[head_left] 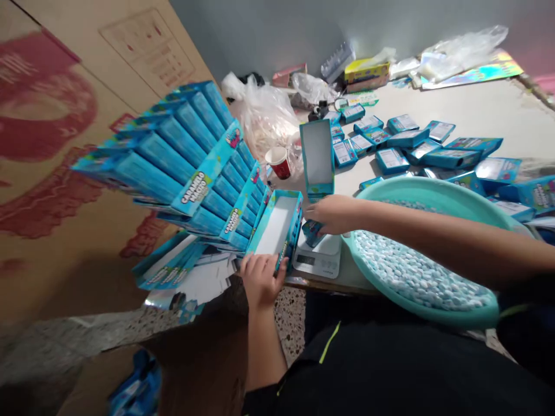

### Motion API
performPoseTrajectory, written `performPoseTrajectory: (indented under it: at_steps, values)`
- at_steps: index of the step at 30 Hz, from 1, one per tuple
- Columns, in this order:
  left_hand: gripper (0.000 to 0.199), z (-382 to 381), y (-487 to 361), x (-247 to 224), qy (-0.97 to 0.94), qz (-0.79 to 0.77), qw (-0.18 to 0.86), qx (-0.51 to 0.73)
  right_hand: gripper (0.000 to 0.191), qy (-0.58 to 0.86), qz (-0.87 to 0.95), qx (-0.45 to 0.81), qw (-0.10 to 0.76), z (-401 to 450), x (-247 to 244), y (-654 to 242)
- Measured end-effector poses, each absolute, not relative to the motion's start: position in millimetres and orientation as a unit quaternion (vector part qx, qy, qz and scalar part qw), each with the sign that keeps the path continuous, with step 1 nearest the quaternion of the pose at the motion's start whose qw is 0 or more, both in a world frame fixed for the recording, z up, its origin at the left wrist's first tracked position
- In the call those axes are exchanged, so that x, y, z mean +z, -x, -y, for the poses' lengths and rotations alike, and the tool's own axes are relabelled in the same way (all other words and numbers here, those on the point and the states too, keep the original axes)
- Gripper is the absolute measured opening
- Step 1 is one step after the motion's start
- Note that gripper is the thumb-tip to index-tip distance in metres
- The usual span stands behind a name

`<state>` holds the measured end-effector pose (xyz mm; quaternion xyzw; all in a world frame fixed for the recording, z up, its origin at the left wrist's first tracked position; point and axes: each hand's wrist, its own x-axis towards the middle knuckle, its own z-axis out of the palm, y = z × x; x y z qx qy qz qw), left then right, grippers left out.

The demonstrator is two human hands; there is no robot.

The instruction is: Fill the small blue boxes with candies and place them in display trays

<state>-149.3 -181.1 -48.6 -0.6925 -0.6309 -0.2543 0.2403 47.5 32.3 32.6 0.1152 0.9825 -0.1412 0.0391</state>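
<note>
My left hand [262, 280] grips the near end of a blue open-topped display box [280, 222], fingers over its edge and thumb at its right corner. Its white inside shows. In my right hand [333, 214] is a small blue candy box [311, 232], partly hidden by the fingers, above a white digital scale [319, 263]. Behind that hand, another blue open box [318, 153] stands with its white inside facing me. My right forearm crosses over a turquoise basin [433, 315] of small pale blue and white candies [411, 268].
Stacked blue display boxes [186, 162] lean at left against a large cardboard carton [104, 75]. Many small blue boxes [407, 138] lie across the white table [468, 110]. A red paper cup [278, 163] and plastic bags [264, 110] stand behind. Flat printed cardboard pieces [203, 277] overhang the left.
</note>
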Motion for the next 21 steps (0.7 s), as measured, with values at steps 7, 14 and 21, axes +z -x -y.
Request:
performPoseTrajectory:
  at_steps: [7, 14, 21]
  values:
    - [0.019, 175.7, 138.8, -52.5, 0.640, 0.665, 0.304, -0.235, 0.043, -0.247, -0.945, -0.148, -0.156, -51.7, 94.8, -15.1]
    - [0.016, 182.6, 137.4, -47.4, 0.656, 0.666, 0.264, -0.239, 0.043, -0.266, -0.957, -0.089, -0.080, -54.7, 67.2, 46.7]
    - [0.021, 180.2, 138.2, -47.4, 0.651, 0.670, 0.265, -0.238, 0.048, -0.237, -0.959, -0.101, -0.116, -48.3, 44.1, 63.3]
